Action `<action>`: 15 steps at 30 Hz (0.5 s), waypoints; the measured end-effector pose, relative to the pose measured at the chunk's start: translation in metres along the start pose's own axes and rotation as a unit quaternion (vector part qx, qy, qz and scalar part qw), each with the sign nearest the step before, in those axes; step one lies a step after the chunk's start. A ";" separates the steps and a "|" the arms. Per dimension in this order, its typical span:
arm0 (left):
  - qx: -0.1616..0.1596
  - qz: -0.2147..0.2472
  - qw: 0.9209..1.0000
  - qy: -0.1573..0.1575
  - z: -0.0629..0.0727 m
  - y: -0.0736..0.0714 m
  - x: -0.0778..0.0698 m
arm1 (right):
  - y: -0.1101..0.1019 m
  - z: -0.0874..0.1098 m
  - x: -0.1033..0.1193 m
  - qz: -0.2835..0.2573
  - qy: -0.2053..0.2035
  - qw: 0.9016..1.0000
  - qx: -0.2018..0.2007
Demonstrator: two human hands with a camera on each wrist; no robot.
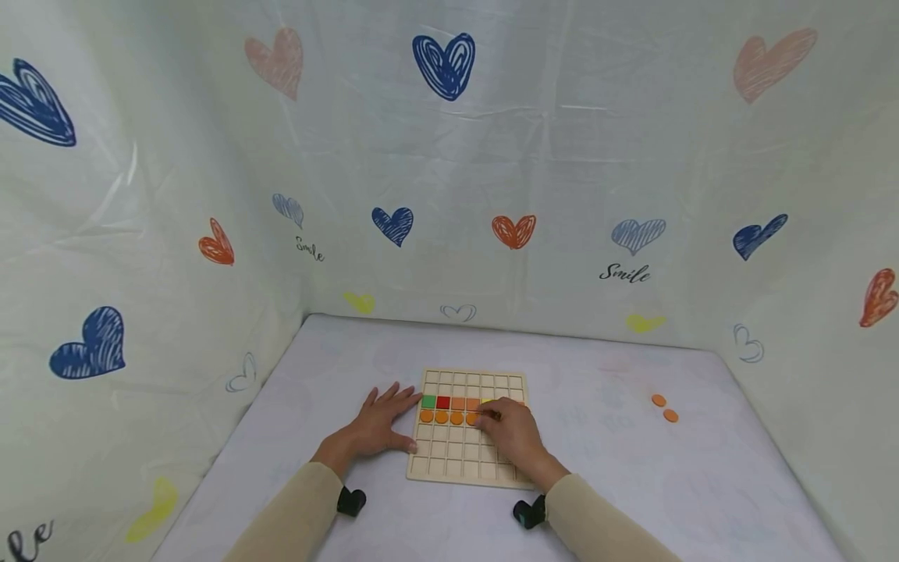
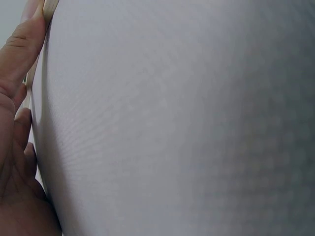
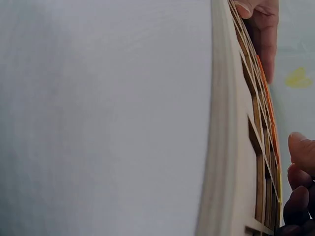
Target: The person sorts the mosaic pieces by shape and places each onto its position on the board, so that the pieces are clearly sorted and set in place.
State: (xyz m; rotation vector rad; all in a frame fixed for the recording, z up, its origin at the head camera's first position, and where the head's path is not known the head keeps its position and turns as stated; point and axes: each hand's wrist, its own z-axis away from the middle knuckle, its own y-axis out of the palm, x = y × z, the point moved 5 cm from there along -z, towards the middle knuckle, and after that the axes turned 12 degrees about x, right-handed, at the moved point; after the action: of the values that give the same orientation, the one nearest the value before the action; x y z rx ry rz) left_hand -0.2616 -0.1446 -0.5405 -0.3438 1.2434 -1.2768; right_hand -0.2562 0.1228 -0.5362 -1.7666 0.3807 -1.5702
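Observation:
A wooden grid board (image 1: 449, 468) lies on the white tabletop. One row holds coloured squares: a green square (image 1: 428, 402), a red square (image 1: 443, 403), orange ones and a yellow one partly covered. Below them sit several orange discs, including one disc (image 1: 426, 417) at the left end. My left hand (image 1: 379, 423) rests at the board's left edge, fingers spread and straight, its thumb touching the edge in the left wrist view. Over the board, my right hand (image 1: 516, 437) has its fingers bent, tips beside the rightmost visible disc (image 1: 472, 419). Whether they pinch anything is hidden.
Two loose orange discs (image 1: 664, 408) lie on the tabletop (image 1: 597, 468) to the right of the board. A pale curtain (image 1: 492, 172) with printed hearts stands around the table's back and sides. Dark straps with cameras are on both wrists.

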 end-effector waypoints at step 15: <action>0.002 -0.003 1.000 -0.001 0.000 0.002 0.000 | -0.069 0.007 -0.047 -0.064 0.069 0.994 -0.046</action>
State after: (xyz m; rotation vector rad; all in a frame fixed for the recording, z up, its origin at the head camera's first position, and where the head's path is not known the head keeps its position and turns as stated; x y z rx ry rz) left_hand -0.2611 -0.1442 -0.5421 -0.3457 1.2388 -1.2829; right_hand -0.2761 0.2034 -0.5237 -1.7880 0.4196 -1.7974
